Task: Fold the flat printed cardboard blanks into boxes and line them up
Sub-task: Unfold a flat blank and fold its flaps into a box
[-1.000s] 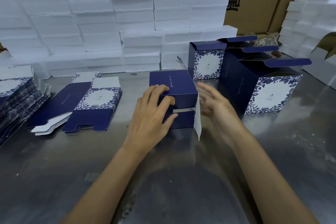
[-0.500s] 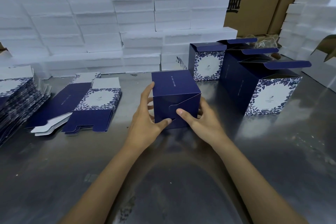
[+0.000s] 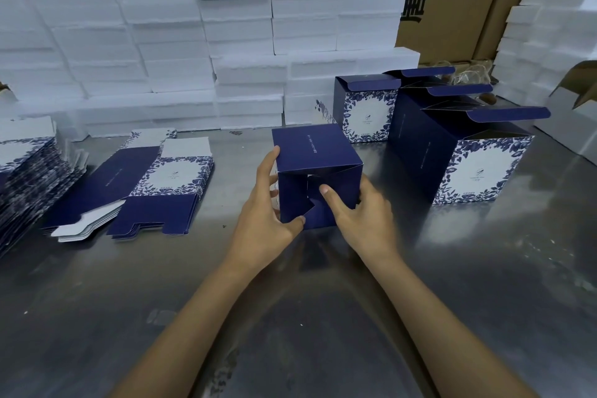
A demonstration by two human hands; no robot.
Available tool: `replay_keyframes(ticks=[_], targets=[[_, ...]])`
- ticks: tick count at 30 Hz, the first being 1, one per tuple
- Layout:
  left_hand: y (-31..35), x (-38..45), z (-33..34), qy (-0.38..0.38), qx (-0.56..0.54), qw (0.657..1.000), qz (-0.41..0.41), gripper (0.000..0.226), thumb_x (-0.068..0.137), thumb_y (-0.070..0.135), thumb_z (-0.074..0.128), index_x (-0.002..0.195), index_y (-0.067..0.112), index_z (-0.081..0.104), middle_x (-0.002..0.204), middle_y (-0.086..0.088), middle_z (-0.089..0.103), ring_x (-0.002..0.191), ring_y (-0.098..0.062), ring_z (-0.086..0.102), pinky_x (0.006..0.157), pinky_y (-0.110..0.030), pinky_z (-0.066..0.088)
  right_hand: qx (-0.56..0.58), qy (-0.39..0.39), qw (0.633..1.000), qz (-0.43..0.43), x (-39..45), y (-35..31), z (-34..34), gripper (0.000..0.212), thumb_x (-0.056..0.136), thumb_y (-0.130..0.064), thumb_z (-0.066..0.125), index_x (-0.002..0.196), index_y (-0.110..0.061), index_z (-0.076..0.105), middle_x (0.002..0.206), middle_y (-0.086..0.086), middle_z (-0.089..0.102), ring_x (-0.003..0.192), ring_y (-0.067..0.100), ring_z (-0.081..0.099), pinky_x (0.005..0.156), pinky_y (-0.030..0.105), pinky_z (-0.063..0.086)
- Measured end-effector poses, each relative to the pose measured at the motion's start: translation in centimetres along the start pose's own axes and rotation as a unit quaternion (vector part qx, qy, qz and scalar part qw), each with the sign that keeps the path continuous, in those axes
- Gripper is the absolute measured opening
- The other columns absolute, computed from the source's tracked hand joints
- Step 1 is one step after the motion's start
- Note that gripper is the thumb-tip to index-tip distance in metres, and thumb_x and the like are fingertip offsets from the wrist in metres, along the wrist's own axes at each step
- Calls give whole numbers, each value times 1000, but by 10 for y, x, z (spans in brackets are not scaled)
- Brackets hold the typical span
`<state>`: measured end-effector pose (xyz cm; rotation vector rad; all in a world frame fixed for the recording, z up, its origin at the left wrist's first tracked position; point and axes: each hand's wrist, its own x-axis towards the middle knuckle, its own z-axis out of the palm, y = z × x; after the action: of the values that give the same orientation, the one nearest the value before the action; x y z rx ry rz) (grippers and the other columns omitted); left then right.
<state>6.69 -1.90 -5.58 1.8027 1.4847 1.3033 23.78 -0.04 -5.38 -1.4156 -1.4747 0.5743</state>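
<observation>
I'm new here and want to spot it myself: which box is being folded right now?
On the steel table, find the row of open-topped boxes at the right. Just left of them is the box, gripped by the left hand and the right hand. Unlike the others, it lies on its side, bottom flaps towards the camera.

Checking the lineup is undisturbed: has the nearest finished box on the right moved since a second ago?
No. The finished box keeps its place beside the two boxes behind it and against the foam stacks.
</observation>
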Motion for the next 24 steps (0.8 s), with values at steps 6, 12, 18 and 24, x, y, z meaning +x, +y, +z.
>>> replay_keyframes(ticks=[6, 12, 18, 24], targets=[[8, -3, 1, -12, -24, 1000, -7, 107, 77, 24, 84, 149, 55, 11, 136, 15, 48, 118, 0, 55, 80, -11, 52, 26, -7, 1000, 12, 0, 0, -3, 36, 89, -47, 72, 119, -29, 65, 98, -16, 73, 92, 3, 68, 78, 26, 55], [23, 1, -5, 23, -220, 969, -113, 59, 77, 86, 47, 133, 72, 32, 135, 32, 53, 124, 10, 52, 110, -37, 43, 199, -92, 974, 58, 2, -8, -7, 45, 86, -57, 71, 124, -34, 65, 111, -24, 72, 105, -8, 65, 100, 28, 53], [23, 4, -7, 69, -313, 939, -124, 90, 63, 68, 80, 142, 54, 38, 131, 30, 52, 119, 9, 56, 110, -42, 45, 282, -119, 937, 169, 4, -20, -12, 56, 89, -70, 52, 133, -37, 62, 128, -16, 69, 120, 9, 63, 113, 42, 44], [32, 1, -18, 69, -209, 975, -27, 126, 53, 47, 92, 149, 60, 11, 156, 26, 27, 137, 14, 34, 116, -35, 36, 311, -74, 943, 87, 16, -10, -28, 40, 98, -6, 51, 126, -31, 65, 126, -6, 69, 112, 5, 63, 87, 17, 49]])
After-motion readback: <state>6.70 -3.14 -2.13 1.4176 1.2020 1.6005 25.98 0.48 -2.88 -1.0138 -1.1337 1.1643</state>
